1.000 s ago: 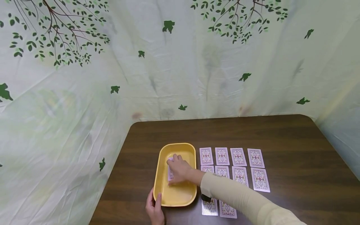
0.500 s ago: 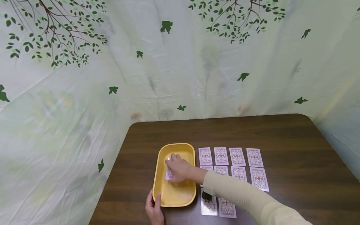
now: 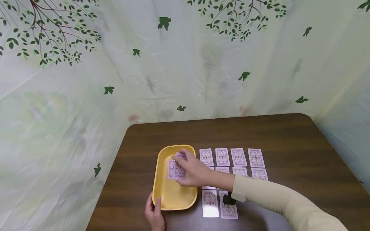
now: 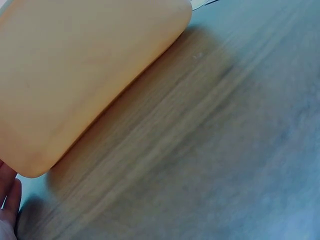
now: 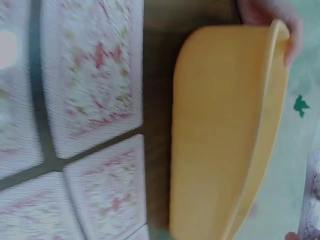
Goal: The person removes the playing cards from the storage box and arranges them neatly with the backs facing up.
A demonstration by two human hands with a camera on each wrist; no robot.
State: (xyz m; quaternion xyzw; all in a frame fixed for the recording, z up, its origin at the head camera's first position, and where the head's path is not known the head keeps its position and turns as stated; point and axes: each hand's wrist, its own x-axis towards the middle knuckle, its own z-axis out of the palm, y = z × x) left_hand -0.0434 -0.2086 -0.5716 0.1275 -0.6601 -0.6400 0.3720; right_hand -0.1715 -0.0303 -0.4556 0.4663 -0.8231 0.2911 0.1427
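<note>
Over the yellow tray (image 3: pixel 176 199), my right hand (image 3: pixel 196 171) holds a patterned playing card (image 3: pixel 180 170) back side up, between its thumb and fingers. Another card (image 3: pixel 170 169) with the same back lies in the tray, partly overlapped by the held one. A slice of a patterned card (image 5: pixel 312 200) shows at the right edge of the right wrist view. My left hand (image 3: pixel 154 215) grips the tray's near left corner, thumb at the rim; only a few of its fingers (image 4: pixel 10 200) show in the left wrist view, beside the tray's wall (image 4: pixel 85 75).
Several face-down cards (image 3: pixel 255 158) lie in rows on the brown table (image 3: pixel 289 141), right of the tray. My right forearm crosses and partly hides the lower rows. Behind the table hangs a pale curtain (image 3: pixel 185 73) printed with leaves.
My right hand has risen and drawn back to the right with a card in its fingers, uncovering another card in the tray. The left hand keeps its grip. The head view has shifted slightly.
</note>
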